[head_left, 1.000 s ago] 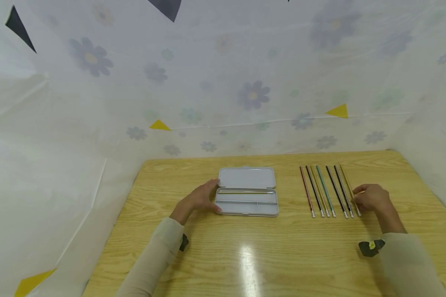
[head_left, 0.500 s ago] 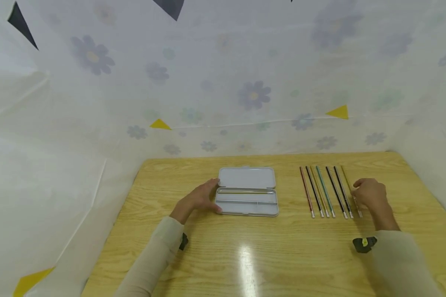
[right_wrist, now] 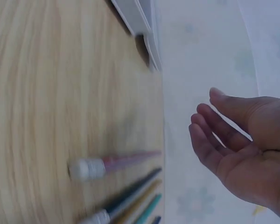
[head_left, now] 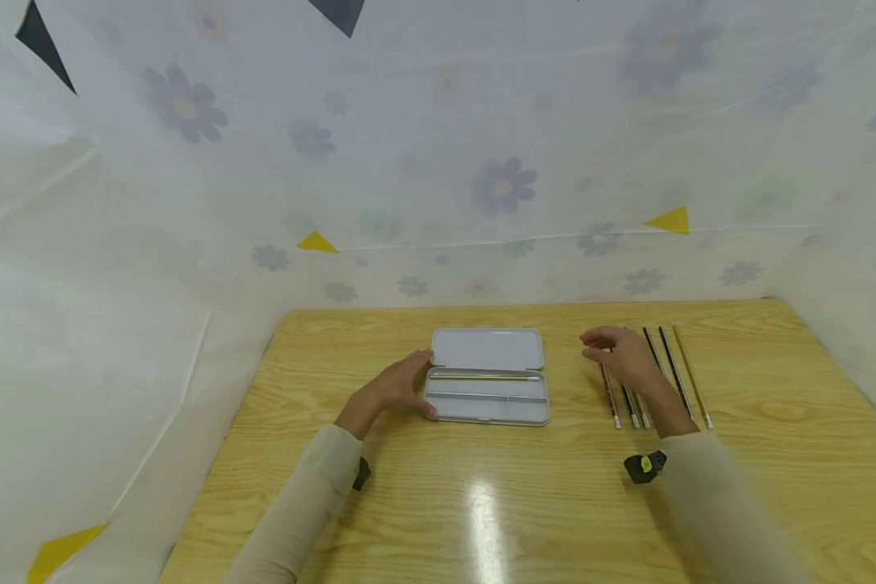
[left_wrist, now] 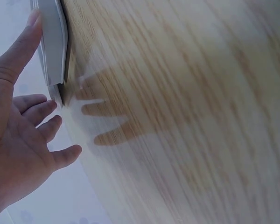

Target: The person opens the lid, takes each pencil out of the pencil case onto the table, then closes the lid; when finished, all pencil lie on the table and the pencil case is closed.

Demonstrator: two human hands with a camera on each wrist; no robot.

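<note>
Grey, the open pencil case (head_left: 487,377) lies mid-tabletop (head_left: 482,495); the left hand (head_left: 394,389) rests at its 9 o'clock edge, fingers straight, thumb touching; the right hand (head_left: 620,353) hovers relaxed and empty over the row of pencils (head_left: 682,373) at the case's 3 o'clock, gripping none.

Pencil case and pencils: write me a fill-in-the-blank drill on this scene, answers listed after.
1. The pencil case on the table lies with its lid ____.
2. The left hand touches the case's ____ end.
3. The right hand hovers empty over the row of ____.
4. Inside the case lies ____ pencil.

Answers: open; left; pencils; one
</note>
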